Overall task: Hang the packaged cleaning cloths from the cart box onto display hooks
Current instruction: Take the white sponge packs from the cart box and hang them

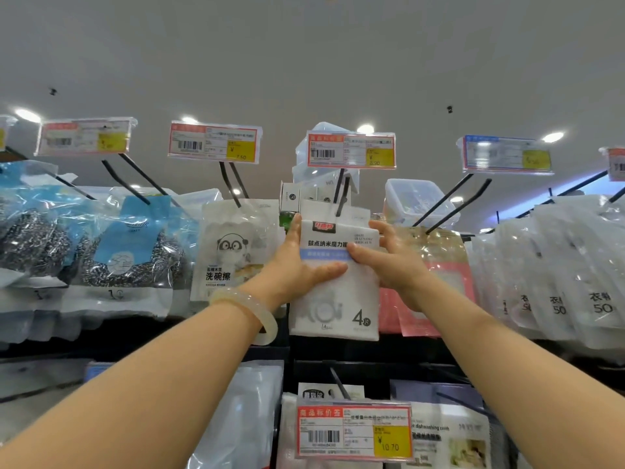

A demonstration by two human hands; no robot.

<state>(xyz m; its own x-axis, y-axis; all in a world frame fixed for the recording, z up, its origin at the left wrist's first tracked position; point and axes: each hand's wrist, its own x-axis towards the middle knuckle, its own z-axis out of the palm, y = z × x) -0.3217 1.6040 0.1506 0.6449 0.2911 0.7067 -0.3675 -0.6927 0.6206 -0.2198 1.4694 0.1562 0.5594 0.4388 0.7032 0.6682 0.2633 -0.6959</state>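
Store hooks (340,194); white "4"-marked cloth pack (334,299)

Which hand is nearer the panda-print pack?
Left. The left hand grips the white cloth pack at its left edge, right beside the panda-print pack. The right hand holds the cloth pack's far side.

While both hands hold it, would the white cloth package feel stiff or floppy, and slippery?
The white cloth package probably flexes: it is a flat, thin pouch. Its glossy film looks slippery, so the left hand and right hand pinching both edges seems wise.
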